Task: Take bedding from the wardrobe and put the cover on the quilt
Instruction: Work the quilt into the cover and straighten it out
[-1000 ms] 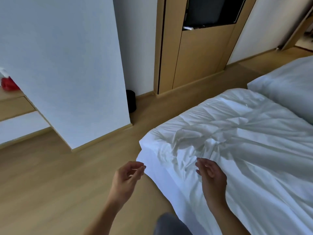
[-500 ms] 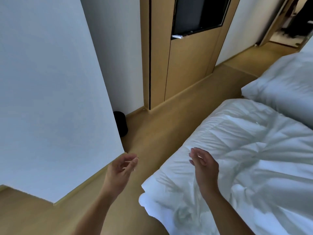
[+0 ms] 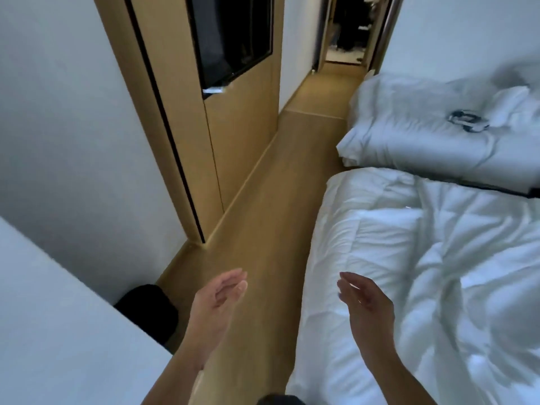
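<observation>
Nearest, bottom centre: left hand [image 3: 217,299] and right hand [image 3: 365,305] are both empty, fingers loose, palms facing each other. L one is over the wood floor [image 3: 271,229], R one over the edge of the rumpled white quilt [image 3: 409,258], lower right. Farther, upper right, a 2nd bed [image 3: 409,147], also in white.

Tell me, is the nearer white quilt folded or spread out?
Spread out: the quilt lies wide and rumpled, not in a pile.

Quilt [image 3: 409,258]: white cloth, matt, crumpled. Floor [image 3: 263,229]: light wood-look, smooth, slight sheen. Cabinet panel [image 3: 239,135]: same wood tone, matt. Screen [image 3: 230,39]: glossy black. Walls [image 3: 73,127]: matt white.
</observation>
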A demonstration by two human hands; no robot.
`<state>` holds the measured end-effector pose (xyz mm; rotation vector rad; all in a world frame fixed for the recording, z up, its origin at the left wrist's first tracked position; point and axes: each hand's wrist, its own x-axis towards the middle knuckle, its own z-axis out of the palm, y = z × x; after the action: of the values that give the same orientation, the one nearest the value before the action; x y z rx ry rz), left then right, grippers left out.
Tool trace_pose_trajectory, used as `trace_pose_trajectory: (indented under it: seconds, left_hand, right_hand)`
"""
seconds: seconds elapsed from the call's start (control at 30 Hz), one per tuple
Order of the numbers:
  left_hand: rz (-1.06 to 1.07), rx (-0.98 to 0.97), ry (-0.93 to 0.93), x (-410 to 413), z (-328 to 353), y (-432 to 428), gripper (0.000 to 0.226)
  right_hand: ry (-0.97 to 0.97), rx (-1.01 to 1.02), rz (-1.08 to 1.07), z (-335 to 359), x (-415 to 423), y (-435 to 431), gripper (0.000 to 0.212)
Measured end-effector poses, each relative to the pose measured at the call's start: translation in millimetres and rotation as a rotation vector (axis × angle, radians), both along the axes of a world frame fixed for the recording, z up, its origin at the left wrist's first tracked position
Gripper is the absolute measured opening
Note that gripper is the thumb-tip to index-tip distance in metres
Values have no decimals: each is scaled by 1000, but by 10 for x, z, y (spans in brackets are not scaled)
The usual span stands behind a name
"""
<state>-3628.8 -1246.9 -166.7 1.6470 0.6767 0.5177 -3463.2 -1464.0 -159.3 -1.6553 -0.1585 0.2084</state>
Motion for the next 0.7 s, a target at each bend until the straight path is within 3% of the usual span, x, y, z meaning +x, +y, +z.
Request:
trace_pose_trajectory:
  seconds: [0.2,0.33,0.7]
  left_hand:
    - [-178,-138,17,1206,-144,927,30]
    - [-173,-195,-36,2299,-219,1618,18]
    - [-331,-164,-135,5352,174,3234,5]
  right_hand:
    - [32,-32,-225,-117,676,626,17]
    - [30,-18,-342,-248,1533,1299,28]
    - [-9,29,-526,148,4220,2746,14]
